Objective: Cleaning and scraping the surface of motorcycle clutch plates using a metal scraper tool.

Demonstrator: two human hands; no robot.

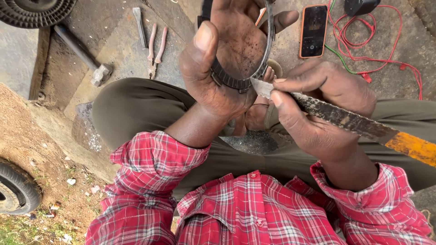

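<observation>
Concrete ground w/ hammer (101,72), pliers (155,49) — left hand (213,68) grips toothed ring (236,81); right hand (318,104) pinches hacksaw blade (336,117) against it. Blade could slip — cut the thumb (200,45).

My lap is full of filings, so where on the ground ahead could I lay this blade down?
Bare concrete lies between the pliers and the left hand holding the toothed ring, and more beyond the hammer. It is crowded at the phone, where red wire loops. The right hand grips the blade.
</observation>
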